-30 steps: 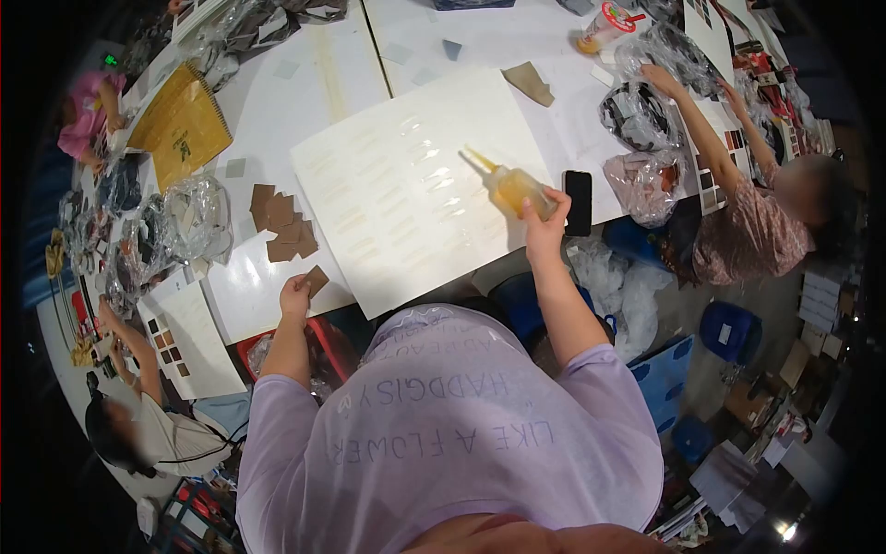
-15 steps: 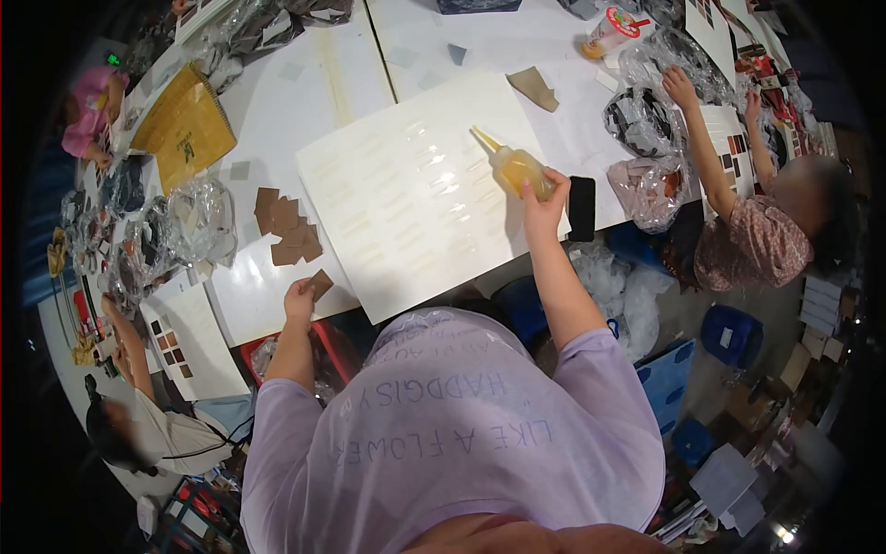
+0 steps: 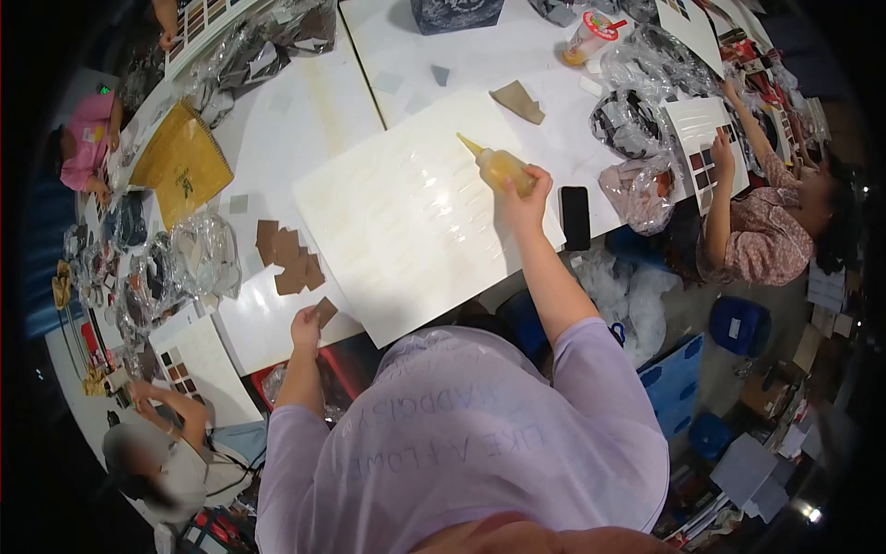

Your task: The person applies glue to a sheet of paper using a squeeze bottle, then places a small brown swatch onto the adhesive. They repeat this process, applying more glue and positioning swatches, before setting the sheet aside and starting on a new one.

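My right hand (image 3: pixel 529 201) is closed around a squeeze bottle (image 3: pixel 506 173) of yellowish liquid, tilted so its long yellow nozzle points to the upper left. Beneath the bottle lies a large white board (image 3: pixel 369 231) marked with rows of glossy streaks, like glue. At the table's front edge, my left hand (image 3: pixel 305 328) pinches a small brown swatch (image 3: pixel 326 312). Several similar brown swatches (image 3: pixel 293 263) lie in a loose pile just beyond that hand, left of the board.
A black phone (image 3: pixel 575 219) lies right of the board. Beyond the board are a taupe scrap (image 3: pixel 518 102) and a drink cup (image 3: pixel 591 39). Plastic-bagged pieces (image 3: pixel 639 196) crowd the right side. A yellow notebook (image 3: pixel 185 162) lies left. Co-workers sit at both sides with swatch boards (image 3: pixel 703 152).
The view has shifted slightly. My right hand and the bottle have moved a little left; my left hand still holds the swatch. The right-hand co-worker's hand has moved from the bags to a swatch board.
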Motion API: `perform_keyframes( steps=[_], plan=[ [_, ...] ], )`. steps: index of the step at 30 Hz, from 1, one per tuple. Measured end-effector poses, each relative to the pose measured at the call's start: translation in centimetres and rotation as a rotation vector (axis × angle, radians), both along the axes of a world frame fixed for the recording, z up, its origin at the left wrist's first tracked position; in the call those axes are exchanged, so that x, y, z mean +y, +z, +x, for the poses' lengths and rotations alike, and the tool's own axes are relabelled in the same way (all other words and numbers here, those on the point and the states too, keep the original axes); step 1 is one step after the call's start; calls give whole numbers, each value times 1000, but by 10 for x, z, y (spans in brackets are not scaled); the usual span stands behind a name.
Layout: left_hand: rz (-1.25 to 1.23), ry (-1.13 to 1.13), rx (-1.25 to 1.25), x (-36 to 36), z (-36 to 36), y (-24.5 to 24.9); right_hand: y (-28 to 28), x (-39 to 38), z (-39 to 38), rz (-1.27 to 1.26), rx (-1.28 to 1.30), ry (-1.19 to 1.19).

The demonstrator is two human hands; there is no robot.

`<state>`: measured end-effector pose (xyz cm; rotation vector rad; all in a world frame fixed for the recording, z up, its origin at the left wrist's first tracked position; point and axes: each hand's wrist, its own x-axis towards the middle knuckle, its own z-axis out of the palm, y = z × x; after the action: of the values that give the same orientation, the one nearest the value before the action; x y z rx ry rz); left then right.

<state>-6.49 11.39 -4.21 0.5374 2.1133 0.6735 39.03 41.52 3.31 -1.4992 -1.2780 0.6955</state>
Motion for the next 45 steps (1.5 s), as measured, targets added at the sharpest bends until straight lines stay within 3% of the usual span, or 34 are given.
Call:
perform_keyframes(
  steps=[2, 5, 8, 11, 14, 17, 20, 23, 26, 30, 33, 35, 39, 42, 45],
  plan=[
    [29, 1, -7, 7, 0, 1, 4, 0, -3, 178, -350, -4],
    [21, -5, 11, 1, -3, -6, 13, -12, -16, 85, -118, 108],
    [-4, 12, 1, 10, 7, 11, 8, -1, -25, -54, 369, 28],
    [-27, 11, 13, 12, 9, 16, 30, 13, -32, 25, -20, -44],
    [31, 37, -51, 10, 8, 11, 20, 13, -33, 156, -133, 57],
    [25, 32, -15, 15, 15, 22, 23, 8, -32, 9, 49, 113],
    [23, 60, -5, 14, 17, 18, 52, 21, -16, -187, 663, -59],
    [86, 67, 72, 7, 17, 9, 29, 47, 22, 11, 104, -161],
    [130, 152, 147, 2, 31, 15, 11, 60, 40, 155, -207, -34],
    [244, 241, 138, -22, 34, 16, 8, 49, 33, 164, -163, 101],
    [244, 363, 86, -20, 60, 54, 8, 39, 35, 67, 62, -11],
    [219, 462, -38, -10, 85, 99, 13, 38, 46, 76, -56, -41],
    [388, 506, -77, -12, 100, 113, 11, 34, 53, 170, -192, 70],
    [480, 558, -130, -12, 110, 124, 2, 24, 51, -83, 363, 98],
    [531, 527, -193, -5, 124, 144, 36, 12, 64, -213, 649, 11]
  ],
)
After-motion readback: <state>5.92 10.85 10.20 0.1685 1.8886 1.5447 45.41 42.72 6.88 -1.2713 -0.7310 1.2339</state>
